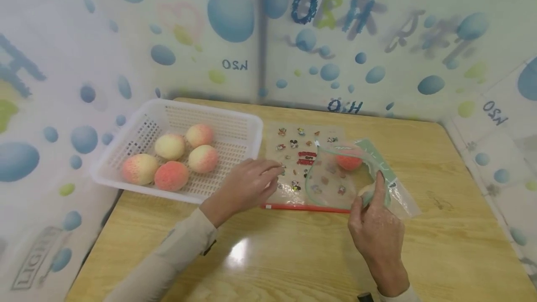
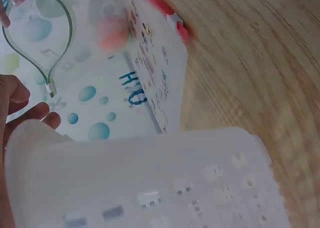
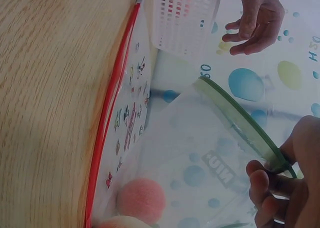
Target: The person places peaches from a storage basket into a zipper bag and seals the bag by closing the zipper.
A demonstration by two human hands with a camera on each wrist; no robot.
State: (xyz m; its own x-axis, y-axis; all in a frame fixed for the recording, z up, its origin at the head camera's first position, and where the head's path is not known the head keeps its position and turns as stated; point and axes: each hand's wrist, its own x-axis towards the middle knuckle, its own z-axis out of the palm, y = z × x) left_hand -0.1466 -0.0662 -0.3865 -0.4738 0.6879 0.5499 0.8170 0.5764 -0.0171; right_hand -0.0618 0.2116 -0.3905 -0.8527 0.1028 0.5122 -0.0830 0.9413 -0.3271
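Note:
My right hand [image 1: 377,232] pinches the green-edged rim of a clear zip bag [image 3: 185,123] between thumb and fingers. The bag's mouth gapes in a loop, with a slider [image 2: 50,87] at its left end. Through the film shows a red peach [image 3: 142,200], with a paler peach [image 3: 122,222] beside it. My left hand [image 1: 249,181] hovers by the near right corner of a white basket [image 1: 235,127], its fingers loosely bent and holding nothing. Below the fingertips lies a cartoon-printed bag [image 1: 293,146] with a red zip.
Several yellow-and-red peaches [image 1: 169,147] sit in the left part of the basket. The basket stands at the back left of the wooden table [image 1: 293,255]. Walls printed with blue bubbles [image 1: 230,13] enclose the table at the back and sides.

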